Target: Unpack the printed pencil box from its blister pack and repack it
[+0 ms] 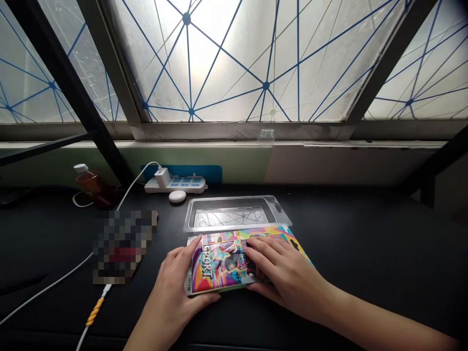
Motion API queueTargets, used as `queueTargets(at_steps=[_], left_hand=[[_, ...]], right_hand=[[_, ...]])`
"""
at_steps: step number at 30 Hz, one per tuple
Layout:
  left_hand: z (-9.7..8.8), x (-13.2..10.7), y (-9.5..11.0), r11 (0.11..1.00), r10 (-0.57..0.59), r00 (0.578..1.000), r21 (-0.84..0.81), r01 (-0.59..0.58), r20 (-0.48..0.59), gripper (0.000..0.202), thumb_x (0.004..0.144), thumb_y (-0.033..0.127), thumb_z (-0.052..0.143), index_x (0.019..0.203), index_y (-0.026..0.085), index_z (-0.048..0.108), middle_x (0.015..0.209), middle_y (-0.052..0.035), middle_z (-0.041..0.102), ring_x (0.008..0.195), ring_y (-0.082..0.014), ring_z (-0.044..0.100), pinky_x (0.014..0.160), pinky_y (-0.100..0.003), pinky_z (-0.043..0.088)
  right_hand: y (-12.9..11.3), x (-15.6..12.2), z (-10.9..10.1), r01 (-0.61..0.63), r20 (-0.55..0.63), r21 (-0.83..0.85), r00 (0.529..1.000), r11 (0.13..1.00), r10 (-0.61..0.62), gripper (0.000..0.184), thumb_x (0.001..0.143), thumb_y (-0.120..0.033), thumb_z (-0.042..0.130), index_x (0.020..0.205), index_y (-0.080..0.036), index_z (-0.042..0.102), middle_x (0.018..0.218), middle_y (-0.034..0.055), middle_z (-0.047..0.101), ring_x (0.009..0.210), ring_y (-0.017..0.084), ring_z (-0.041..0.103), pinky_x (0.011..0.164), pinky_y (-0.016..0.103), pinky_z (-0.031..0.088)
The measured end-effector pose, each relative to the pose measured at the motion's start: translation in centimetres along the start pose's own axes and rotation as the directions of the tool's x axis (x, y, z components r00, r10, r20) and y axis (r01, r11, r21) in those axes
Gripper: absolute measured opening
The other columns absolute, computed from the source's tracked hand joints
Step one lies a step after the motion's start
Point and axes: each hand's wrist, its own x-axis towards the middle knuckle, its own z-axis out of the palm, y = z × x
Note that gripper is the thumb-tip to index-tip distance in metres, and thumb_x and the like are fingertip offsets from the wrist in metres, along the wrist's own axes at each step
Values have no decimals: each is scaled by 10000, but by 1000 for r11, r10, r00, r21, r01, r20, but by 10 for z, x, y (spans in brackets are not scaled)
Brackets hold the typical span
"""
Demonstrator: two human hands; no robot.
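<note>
A colourful printed packet (pixel 223 265) with the word "SPORT" lies on a larger bright backing card (pixel 298 243) on the black table. My left hand (pixel 177 287) grips the left end, its index finger along the edge and its thumb at the front edge. My right hand (pixel 285 273) lies over the right part, fingers bent on top and thumb at the near edge, hiding much of the print there. Just beyond the card, touching or nearly touching it, is a clear plastic blister tray (pixel 190 222) with a hang hole at its right end.
Left of my hands lies a blurred-out device (pixel 124 248) on a white charging cable (pixel 82 263). Behind are a white power strip (pixel 186 184), a small white rounded case (pixel 177 196) and a tilted bottle of reddish drink (pixel 97 187). Dark metal bars slant at both sides.
</note>
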Motion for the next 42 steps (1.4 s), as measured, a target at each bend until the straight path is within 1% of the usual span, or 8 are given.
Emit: queueTargets(at_steps=[5, 9, 14, 21, 28, 34, 38, 42], left_hand=[[5, 1, -1, 999, -31, 999, -28, 30, -36, 1014, 773, 406, 811, 1598, 406, 222, 1306, -75, 555, 1226, -314, 574, 1075, -529, 450], [7, 1, 1, 997, -71, 996, -16, 70, -54, 1167, 751, 382, 822, 1614, 428, 38, 1355, -77, 545, 1273, -338, 548, 1080, -560, 423], [5, 0, 3, 997, -80, 996, 22, 81, -36, 1220, 773, 347, 803, 1598, 436, -92, 1402, -78, 580, 1345, -353, 507, 1088, -588, 400], [5, 0, -3, 991, -96, 995, 95, 99, -29, 1066, 806, 521, 747, 1619, 361, 77, 1425, -117, 577, 1342, -390, 509, 1050, -595, 452], [3, 0, -5, 992, -87, 993, 82, 93, -79, 678, 880, 639, 603, 1438, 279, 469, 1337, -120, 644, 1236, -367, 611, 990, -527, 529], [0, 1, -6, 991, -60, 995, 114, 68, -76, 575, 913, 651, 548, 1377, 312, 519, 1306, -82, 673, 1193, -339, 647, 959, -501, 559], [1, 0, -13, 987, 68, 995, 148, -56, -73, 606, 938, 657, 507, 1449, 334, 472, 1435, -70, 605, 1306, -332, 582, 1010, -492, 543], [4, -1, -14, 955, 197, 980, 236, -182, -41, 610, 904, 629, 591, 1419, 307, 537, 1411, -74, 635, 1333, -358, 561, 1082, -528, 490]], right_hand=[[11, 14, -5, 29, -10, -29, 1000, 999, -29, 455, 1035, -496, 443, 1179, -124, 662, 1097, 166, 749, 975, 302, 688, 806, 434, 540], [37, 31, -15, -145, -63, -101, 988, 984, 139, 370, 1063, -418, 418, 1013, -165, 684, 839, 93, 756, 745, 233, 685, 755, 383, 491], [80, 21, -16, -305, -108, -84, 949, 949, 296, 267, 1050, -366, 470, 1024, -194, 672, 948, 81, 759, 854, 248, 703, 796, 399, 486], [90, -9, -19, -304, 60, 83, 952, 949, 300, 583, 978, -505, 565, 1478, -244, 420, 1312, 130, 677, 1143, 301, 670, 913, 440, 562], [77, -5, -36, -204, 184, 187, 968, 961, 170, 928, 722, -648, 801, 1488, -267, 443, 1465, 164, 545, 1281, 367, 573, 999, 487, 536], [57, -1, -28, -26, 182, 148, 983, 989, -2, 415, 913, -294, 687, 1310, -218, 591, 1227, 117, 708, 1099, 285, 661, 994, 473, 492], [60, 1, -33, -20, 77, 223, 997, 975, 3, 358, 974, -268, 590, 1328, -218, 572, 1186, 99, 731, 1061, 241, 683, 966, 411, 508], [69, 0, -41, -157, 82, 316, 987, 936, 137, 268, 994, -331, 573, 1245, -252, 621, 1105, 70, 749, 984, 220, 698, 833, 339, 560]])
